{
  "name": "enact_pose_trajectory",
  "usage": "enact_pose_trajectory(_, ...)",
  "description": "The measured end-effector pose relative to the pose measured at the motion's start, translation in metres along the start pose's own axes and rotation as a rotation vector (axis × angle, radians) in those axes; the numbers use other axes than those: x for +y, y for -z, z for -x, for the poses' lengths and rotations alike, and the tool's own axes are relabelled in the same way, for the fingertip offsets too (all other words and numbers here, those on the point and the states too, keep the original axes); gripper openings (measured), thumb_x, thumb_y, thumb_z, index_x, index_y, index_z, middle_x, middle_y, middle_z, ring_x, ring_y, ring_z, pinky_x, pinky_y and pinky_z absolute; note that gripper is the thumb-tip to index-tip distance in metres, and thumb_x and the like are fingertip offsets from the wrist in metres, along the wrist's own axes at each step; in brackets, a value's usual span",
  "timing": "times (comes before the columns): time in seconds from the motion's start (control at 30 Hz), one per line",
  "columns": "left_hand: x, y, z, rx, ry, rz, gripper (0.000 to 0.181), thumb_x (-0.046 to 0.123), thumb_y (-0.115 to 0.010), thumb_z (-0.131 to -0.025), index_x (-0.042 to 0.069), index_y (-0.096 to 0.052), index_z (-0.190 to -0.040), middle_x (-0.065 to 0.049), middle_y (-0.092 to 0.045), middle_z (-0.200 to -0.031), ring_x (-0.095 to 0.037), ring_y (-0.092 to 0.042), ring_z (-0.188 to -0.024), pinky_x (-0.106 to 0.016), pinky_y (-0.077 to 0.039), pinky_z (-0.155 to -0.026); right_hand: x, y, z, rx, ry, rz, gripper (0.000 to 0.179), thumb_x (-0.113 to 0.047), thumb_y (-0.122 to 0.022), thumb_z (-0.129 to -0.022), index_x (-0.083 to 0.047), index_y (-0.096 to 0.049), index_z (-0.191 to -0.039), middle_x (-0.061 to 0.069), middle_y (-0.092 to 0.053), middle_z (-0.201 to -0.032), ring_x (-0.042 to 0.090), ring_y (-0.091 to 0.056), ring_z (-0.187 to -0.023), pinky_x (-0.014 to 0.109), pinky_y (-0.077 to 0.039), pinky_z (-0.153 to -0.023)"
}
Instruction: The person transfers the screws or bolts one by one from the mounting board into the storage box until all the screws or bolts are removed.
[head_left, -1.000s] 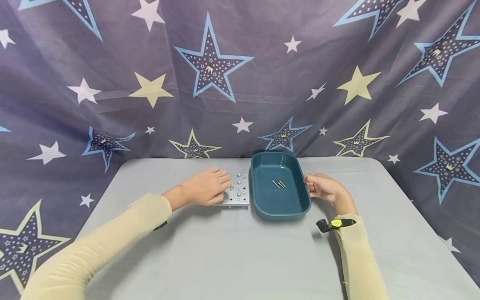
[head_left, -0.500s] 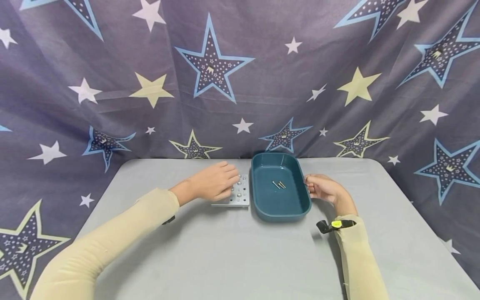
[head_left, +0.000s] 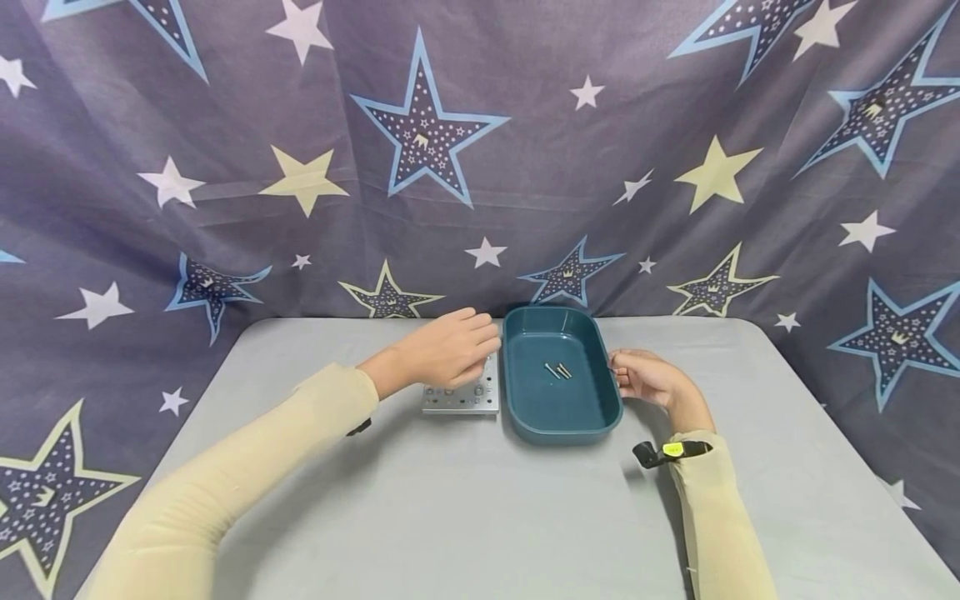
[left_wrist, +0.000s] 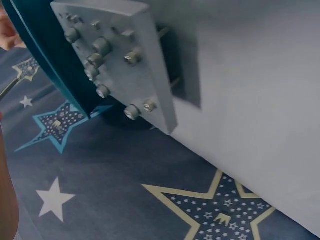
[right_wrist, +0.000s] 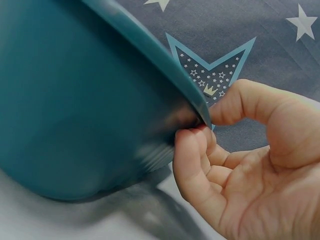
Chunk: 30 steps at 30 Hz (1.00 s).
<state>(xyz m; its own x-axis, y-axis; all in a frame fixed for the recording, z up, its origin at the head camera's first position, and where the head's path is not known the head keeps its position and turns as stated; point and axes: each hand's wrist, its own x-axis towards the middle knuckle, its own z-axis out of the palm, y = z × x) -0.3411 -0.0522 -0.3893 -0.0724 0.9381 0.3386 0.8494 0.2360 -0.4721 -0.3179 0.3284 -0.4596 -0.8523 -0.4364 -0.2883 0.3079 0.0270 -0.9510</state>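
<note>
The right hand [head_left: 647, 375] pinches the teal tray [head_left: 555, 412] by its rim, likely steadying it beside the bolt-studded metal plate [head_left: 461, 402]; the left hand [head_left: 450, 348] above seemingly pinches a screw [left_wrist: 9, 88]

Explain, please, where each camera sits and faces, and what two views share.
Head: on the head, facing forward and down at plate and tray; both sleeves, left hand and right hand show.
Left wrist: on that wrist, facing the plate and tray; the left hand likely shows at the left edge, the right hand probably top left.
Right wrist: on that wrist, facing the tray's side; the right hand pinches its rim.
Head and right wrist share the tray and right hand.
</note>
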Motion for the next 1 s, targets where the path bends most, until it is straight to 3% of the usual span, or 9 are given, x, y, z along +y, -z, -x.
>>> enact_pose_trajectory(0.5,-0.009,0.012,-0.030,-0.052,0.078,0.043,0.015,0.019,-0.050,-0.095,0.009,-0.059,-0.102,-0.006,-0.058,-0.096,-0.025,-0.049,-0.089,-0.038,-0.043,-0.080,0.000,-0.002,0.000,0.020,-0.005,0.007,0.028,-0.004,-0.035,-0.101,-0.017,-0.055,-0.086,-0.010,-0.059,-0.073,0.003,-0.056,-0.069,0.022,-0.053,-0.066)
enact_pose_trajectory(0.67,-0.013,0.012,-0.036,-0.045,0.101,0.047,0.020,0.018,-0.046,-0.096,0.007,-0.060,-0.106,-0.008,-0.060,-0.099,-0.026,-0.050,-0.092,-0.038,-0.044,-0.081,0.000,-0.001,0.000,0.015,-0.007,0.004,0.029,-0.004,-0.035,-0.101,-0.017,-0.056,-0.085,-0.010,-0.060,-0.072,0.003,-0.057,-0.069,0.022,-0.053,-0.065)
enact_pose_trajectory(1.0,-0.019,0.015,-0.056,0.009,0.175,0.096,0.014,0.015,-0.047,-0.098,0.009,-0.060,-0.100,-0.007,-0.056,-0.093,-0.025,-0.046,-0.087,-0.037,-0.043,-0.078,0.000,0.000,-0.001,0.029,-0.022,-0.003,0.029,-0.004,-0.036,-0.099,-0.017,-0.057,-0.083,-0.010,-0.060,-0.072,0.004,-0.057,-0.069,0.022,-0.053,-0.066)
